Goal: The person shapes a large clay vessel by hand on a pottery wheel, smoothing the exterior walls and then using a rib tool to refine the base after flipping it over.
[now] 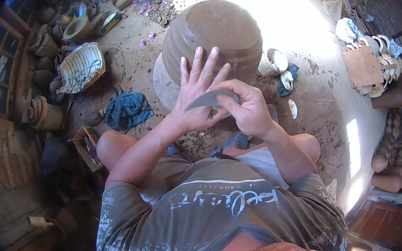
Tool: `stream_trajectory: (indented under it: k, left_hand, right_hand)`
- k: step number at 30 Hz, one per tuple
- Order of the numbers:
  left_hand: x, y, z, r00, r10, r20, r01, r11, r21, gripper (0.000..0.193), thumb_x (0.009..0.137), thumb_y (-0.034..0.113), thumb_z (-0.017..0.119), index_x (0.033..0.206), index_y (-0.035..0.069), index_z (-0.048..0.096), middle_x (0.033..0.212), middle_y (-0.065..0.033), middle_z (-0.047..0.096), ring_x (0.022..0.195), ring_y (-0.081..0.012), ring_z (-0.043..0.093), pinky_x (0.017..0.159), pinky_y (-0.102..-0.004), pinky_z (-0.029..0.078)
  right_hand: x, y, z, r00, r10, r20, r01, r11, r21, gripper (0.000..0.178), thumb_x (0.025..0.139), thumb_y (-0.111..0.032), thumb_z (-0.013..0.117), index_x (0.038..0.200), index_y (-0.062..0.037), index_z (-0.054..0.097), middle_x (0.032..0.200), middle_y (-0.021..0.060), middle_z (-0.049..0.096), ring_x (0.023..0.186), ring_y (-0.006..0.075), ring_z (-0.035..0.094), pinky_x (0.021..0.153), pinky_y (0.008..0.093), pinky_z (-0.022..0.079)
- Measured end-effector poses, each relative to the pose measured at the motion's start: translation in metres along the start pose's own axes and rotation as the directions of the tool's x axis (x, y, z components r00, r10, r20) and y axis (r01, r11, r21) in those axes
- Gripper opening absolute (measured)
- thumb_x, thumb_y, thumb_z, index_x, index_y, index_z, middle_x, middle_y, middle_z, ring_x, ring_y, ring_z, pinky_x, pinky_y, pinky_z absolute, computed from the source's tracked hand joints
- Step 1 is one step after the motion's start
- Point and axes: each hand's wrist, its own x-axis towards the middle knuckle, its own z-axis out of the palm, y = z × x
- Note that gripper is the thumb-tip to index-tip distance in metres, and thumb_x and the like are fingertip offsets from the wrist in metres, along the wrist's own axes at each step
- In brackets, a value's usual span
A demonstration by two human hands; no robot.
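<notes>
A large, round, brown clay pot [209, 26] with ridged sides and a smooth, flat top stands before me on a pale round wheel head [163, 82]. My left hand [194, 88] is open, its fingers spread in front of the near wall of the pot; whether they press on the clay I cannot tell. Between the thumb and fingers of my right hand [251, 109] is a thin grey crescent-shaped scraper [202, 100]. Its blade crosses over the back of my left hand near the wrist. The left thumb is partly hidden behind it.
Right of the pot stands a clay-smeared bucket [272, 61] with cloths beside it. A blue rag [127, 110] and a cardboard box [86, 148] lie to the left. Pots and a ribbed white piece [82, 67] crowd the far left; several clay pots [384, 158] line the right wall.
</notes>
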Motion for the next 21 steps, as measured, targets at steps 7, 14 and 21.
stream_trajectory:
  k: [7, 14, 21]
  left_hand:
    - [0.008, -0.029, 0.051, 0.875, -0.388, -0.289, 0.366, 0.922, -0.127, 0.149, 0.074, 0.084, 0.077, 0.169, 0.000, -0.001, 0.173, -0.0364, 0.000, 0.161, -0.0555, -0.003, 0.124, -0.0738, -0.001]
    - [0.010, -0.028, 0.043, 0.885, -0.367, -0.287, 0.349, 0.930, -0.114, 0.141, 0.075, 0.076, 0.082, 0.169, 0.000, 0.008, 0.171, -0.0362, 0.009, 0.159, -0.0576, 0.009, 0.126, -0.0700, 0.011]
    - [0.022, -0.050, -0.005, 0.925, -0.372, -0.075, 0.355, 0.917, -0.181, 0.121, 0.077, 0.062, 0.085, 0.169, 0.013, 0.024, 0.176, -0.0268, 0.011, 0.162, -0.0531, 0.009, 0.125, -0.0739, 0.012]
  right_hand:
    - [0.066, -0.028, -0.082, 0.948, 0.170, -0.270, -0.075, 0.942, 0.328, 0.021, 0.103, -0.001, 0.064, 0.122, 0.0058, 0.061, 0.105, 0.0104, 0.073, 0.096, 0.0149, 0.071, 0.084, 0.0297, 0.057]
    - [0.146, -0.053, -0.061, 0.995, -0.081, -0.062, 0.056, 0.942, -0.330, 0.043, 0.101, -0.007, 0.068, 0.142, 0.0024, 0.063, 0.125, 0.0127, 0.074, 0.109, 0.0159, 0.070, 0.094, 0.0344, 0.056]
    - [0.178, -0.063, -0.062, 0.999, 0.027, -0.026, -0.035, 0.933, -0.357, 0.035, 0.102, -0.010, 0.071, 0.136, 0.0016, 0.067, 0.122, 0.0063, 0.074, 0.109, 0.0114, 0.068, 0.098, 0.0266, 0.053]
